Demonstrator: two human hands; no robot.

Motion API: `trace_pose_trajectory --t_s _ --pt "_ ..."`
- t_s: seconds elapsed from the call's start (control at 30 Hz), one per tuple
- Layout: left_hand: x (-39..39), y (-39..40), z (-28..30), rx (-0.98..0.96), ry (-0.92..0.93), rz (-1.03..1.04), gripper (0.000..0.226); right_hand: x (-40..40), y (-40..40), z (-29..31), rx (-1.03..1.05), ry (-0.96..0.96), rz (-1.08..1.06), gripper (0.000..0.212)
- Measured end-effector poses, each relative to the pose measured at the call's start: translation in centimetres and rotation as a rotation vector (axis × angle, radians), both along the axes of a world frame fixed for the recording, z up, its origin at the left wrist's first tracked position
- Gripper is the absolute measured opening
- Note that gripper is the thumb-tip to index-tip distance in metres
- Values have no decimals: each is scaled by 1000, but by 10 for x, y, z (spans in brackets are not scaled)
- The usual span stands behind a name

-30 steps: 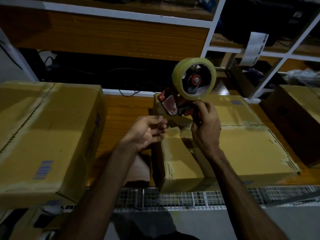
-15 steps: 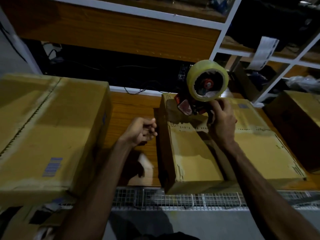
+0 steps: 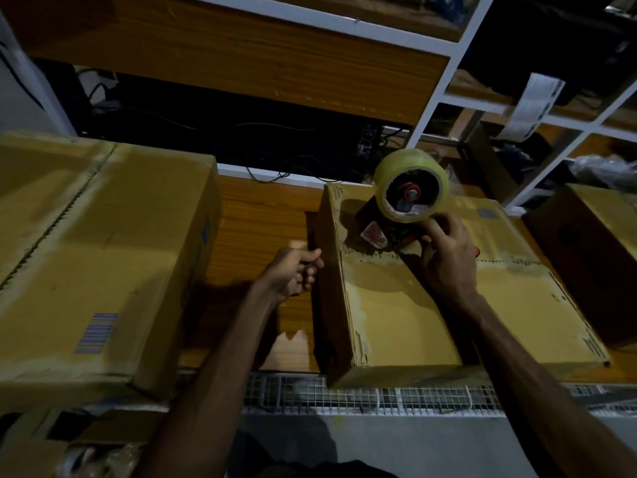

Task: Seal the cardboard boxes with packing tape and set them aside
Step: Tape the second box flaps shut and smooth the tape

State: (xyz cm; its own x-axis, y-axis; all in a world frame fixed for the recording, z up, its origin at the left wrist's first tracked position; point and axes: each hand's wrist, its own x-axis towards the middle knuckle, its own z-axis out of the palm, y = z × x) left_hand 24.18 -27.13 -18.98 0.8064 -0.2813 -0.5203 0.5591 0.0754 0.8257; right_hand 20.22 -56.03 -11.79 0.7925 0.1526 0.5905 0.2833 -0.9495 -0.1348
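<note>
While the right hand has its grip wrapped round the tape dispenser, parked on top of the middle box near its left end, the left hand sits loosely curled beside that box, holding nothing. Looks like the taping step is just starting. Next, I'd guess: pin the tape end and drag the dispenser along the center seam across the lid.
</note>
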Motion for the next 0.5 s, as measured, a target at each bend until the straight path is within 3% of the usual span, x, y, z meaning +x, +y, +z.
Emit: trace_pose_trajectory --t_s 0.23,0.5 --pt "-5 -16 -2 44 7 10 25 5 -4 -4 9 6 11 39" --pt "-13 -29 -1 231 -56 186 21 11 -17 -19 -17 19 64 42"
